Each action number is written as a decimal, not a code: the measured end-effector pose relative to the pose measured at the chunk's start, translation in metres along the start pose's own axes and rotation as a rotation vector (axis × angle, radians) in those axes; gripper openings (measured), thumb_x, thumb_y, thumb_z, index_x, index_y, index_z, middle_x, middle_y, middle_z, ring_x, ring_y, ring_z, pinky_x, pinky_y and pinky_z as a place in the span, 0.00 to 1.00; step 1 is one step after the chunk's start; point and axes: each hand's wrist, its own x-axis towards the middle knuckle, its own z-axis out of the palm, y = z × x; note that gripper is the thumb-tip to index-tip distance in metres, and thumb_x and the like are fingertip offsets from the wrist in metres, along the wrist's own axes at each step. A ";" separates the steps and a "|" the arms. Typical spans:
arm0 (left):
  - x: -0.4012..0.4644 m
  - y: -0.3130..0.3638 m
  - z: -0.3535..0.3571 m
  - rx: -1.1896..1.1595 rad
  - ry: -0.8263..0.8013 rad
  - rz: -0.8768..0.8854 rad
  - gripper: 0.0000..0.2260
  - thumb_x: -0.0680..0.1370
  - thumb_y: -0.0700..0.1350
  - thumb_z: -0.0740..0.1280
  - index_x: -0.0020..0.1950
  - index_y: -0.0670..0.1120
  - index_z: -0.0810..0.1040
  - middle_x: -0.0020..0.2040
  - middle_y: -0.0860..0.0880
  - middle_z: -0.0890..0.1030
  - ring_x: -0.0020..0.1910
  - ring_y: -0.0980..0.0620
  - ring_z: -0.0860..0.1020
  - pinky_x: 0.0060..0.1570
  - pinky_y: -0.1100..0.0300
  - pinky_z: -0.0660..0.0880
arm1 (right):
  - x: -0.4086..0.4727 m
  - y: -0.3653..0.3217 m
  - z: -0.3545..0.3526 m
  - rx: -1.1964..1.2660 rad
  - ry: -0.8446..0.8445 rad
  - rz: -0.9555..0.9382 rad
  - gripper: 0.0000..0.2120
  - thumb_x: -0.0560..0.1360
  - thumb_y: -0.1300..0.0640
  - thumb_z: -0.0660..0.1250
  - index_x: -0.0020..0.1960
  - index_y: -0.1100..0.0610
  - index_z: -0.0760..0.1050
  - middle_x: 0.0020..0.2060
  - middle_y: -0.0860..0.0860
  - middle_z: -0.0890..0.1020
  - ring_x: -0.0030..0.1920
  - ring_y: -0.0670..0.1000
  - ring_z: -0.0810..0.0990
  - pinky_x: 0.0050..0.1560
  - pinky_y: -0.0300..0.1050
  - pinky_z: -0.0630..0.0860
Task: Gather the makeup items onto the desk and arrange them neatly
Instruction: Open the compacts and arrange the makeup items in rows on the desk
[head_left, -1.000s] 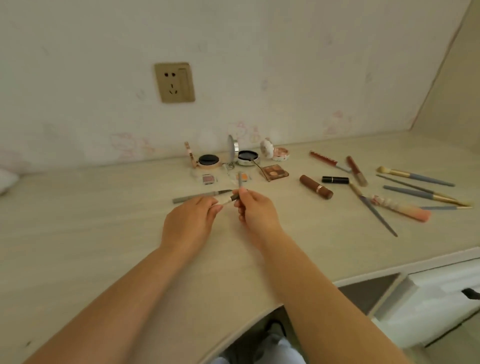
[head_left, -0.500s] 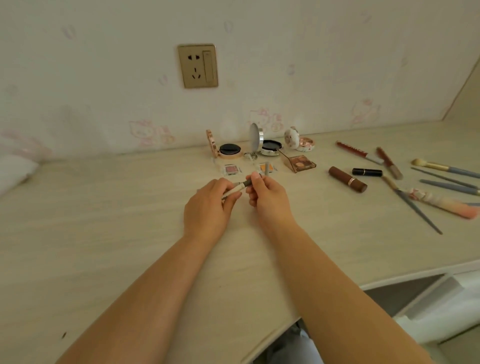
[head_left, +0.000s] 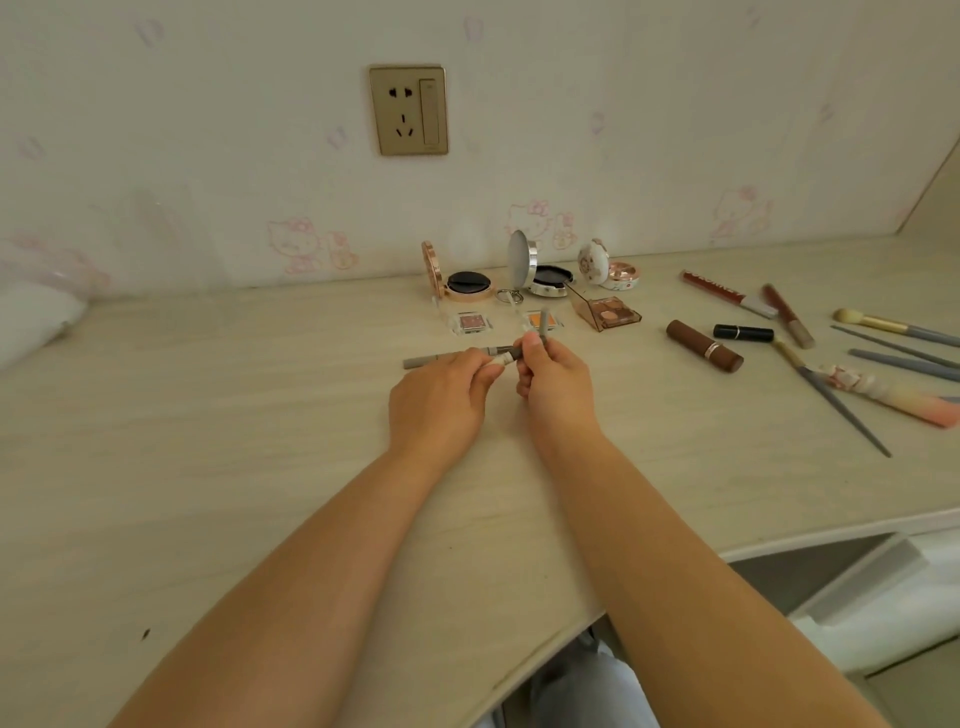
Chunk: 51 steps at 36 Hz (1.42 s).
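Head view. Both hands meet at the centre of the desk (head_left: 208, 415). The left hand (head_left: 439, 397) has its fingers curled, thumb and forefinger pinching the pale end of a grey pencil (head_left: 457, 357) that lies flat and runs out toward 9 o'clock. The right hand (head_left: 558, 384) is curled round a slim grey cap (head_left: 544, 325) that stands nearly upright, its tip toward 12 o'clock; the same fingers touch the dark tip of the pencil, so the two hands sit just beside each other.

At 12 o'clock from the hands, along the wall, stand three open compacts: a rose-gold compact (head_left: 462, 283) at the left, a silver compact (head_left: 540, 275) in the middle, a white patterned compact (head_left: 610, 270) at the right. Between them and the hands lie a small pink eyeshadow pan (head_left: 470, 322), an orange pan (head_left: 535, 318) partly hidden behind the cap, and a brown palette (head_left: 608, 313) with its clear lid raised.

Toward 2 o'clock lie a brown lipstick (head_left: 704, 345), a black lipstick (head_left: 743, 332) and two lip-gloss tubes (head_left: 727, 293). Toward 3 o'clock several long brushes (head_left: 904, 332) lie scattered, among them a thick pink-tipped brush (head_left: 893, 397).

A gold wall socket (head_left: 408, 110) is fixed to the wall at 12 o'clock.
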 end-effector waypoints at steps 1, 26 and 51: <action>0.000 0.002 0.000 -0.027 -0.016 -0.006 0.14 0.80 0.55 0.54 0.52 0.51 0.77 0.45 0.50 0.82 0.44 0.45 0.78 0.35 0.56 0.66 | 0.000 0.002 0.001 -0.004 0.013 -0.014 0.17 0.79 0.55 0.60 0.32 0.52 0.75 0.24 0.44 0.69 0.29 0.46 0.66 0.36 0.44 0.65; 0.005 -0.009 0.006 -0.077 -0.060 -0.010 0.11 0.80 0.47 0.59 0.59 0.47 0.76 0.53 0.49 0.74 0.53 0.49 0.71 0.47 0.56 0.69 | 0.050 -0.009 -0.052 -0.604 0.075 -0.108 0.10 0.79 0.62 0.56 0.57 0.55 0.73 0.51 0.51 0.77 0.49 0.48 0.74 0.49 0.40 0.68; 0.025 -0.012 0.017 0.102 -0.102 -0.079 0.09 0.78 0.53 0.62 0.56 0.55 0.78 0.54 0.54 0.78 0.55 0.50 0.73 0.47 0.55 0.64 | 0.058 0.000 -0.036 -1.232 -0.089 -0.255 0.13 0.79 0.55 0.58 0.60 0.62 0.71 0.57 0.57 0.75 0.60 0.57 0.70 0.56 0.48 0.68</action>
